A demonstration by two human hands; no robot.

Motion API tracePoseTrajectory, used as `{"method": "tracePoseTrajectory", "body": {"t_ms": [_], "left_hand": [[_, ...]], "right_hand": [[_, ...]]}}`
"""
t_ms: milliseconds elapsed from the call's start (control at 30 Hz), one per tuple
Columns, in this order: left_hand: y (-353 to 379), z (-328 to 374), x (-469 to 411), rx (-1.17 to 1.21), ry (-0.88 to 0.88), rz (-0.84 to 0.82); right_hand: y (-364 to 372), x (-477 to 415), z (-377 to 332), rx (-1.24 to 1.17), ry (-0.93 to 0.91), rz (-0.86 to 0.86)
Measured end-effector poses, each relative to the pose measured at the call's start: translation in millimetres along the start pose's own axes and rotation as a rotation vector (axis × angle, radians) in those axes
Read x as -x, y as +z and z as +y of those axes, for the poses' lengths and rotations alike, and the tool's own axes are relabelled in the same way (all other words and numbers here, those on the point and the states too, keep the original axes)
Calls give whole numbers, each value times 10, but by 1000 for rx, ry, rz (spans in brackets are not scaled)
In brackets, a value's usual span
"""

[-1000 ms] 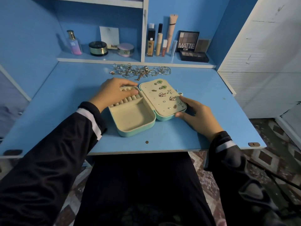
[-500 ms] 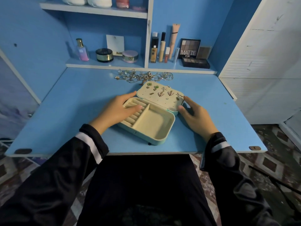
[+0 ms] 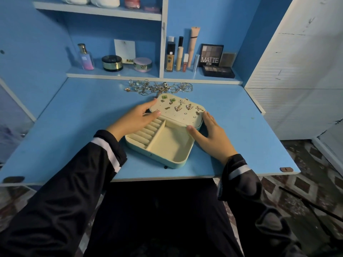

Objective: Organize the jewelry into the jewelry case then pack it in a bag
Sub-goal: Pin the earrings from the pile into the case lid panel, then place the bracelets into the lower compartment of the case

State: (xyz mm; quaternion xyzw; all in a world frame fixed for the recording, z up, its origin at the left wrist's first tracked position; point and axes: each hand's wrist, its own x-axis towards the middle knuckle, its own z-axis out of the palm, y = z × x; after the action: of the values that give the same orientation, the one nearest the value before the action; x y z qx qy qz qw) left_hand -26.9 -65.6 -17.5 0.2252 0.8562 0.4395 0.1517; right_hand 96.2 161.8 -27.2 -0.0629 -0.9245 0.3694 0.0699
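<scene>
An open teal jewelry case [image 3: 167, 147] with a cream lining lies in the middle of the blue desk [image 3: 74, 123]. Its lid [image 3: 178, 112], folded out to the far side, carries several earrings and small charms. The near half has ring rolls on the left and a bare compartment on the right. My left hand [image 3: 133, 119] rests on the case's left side, fingers straight, the thumb over the ring rolls. My right hand [image 3: 209, 134] lies flat against the case's right edge, the thumb touching the lid's corner. A pile of loose chains and rings [image 3: 159, 87] lies behind the case.
A low shelf [image 3: 115, 73] at the desk's back holds a perfume bottle [image 3: 85, 57], two round compacts, several makeup tubes [image 3: 179, 56] and eyeshadow palettes [image 3: 211, 55]. A white cabinet [image 3: 297, 71] stands to the right. The desk's front edge runs just beyond my lap.
The case has been turned so the lid now lies at the far side instead of the right. Both hands moved round with it, and my view has tilted up.
</scene>
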Motion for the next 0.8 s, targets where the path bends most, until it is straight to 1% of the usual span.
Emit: {"method": "tracePoseTrajectory", "body": {"t_ms": [100, 200, 300, 400, 500, 600, 800], "left_hand": [[26, -14, 70, -16, -10, 29], [72, -26, 151, -15, -29, 94], [138, 0, 263, -19, -69, 194], [226, 5, 353, 36, -112, 312], [288, 4, 409, 73, -137, 380], [290, -12, 408, 61, -150, 393], [230, -49, 331, 5, -162, 329]], "right_hand": [[-73, -29, -14, 10, -48, -20], [-131, -129, -7, 47, -65, -84], [-166, -276, -4, 64, -78, -160], [-195, -416, -16, 46, -86, -230], [-213, -496, -44, 42, -112, -265], [-214, -523, -45, 33, -125, -270], [-203, -576, 11, 14, -149, -257]]}}
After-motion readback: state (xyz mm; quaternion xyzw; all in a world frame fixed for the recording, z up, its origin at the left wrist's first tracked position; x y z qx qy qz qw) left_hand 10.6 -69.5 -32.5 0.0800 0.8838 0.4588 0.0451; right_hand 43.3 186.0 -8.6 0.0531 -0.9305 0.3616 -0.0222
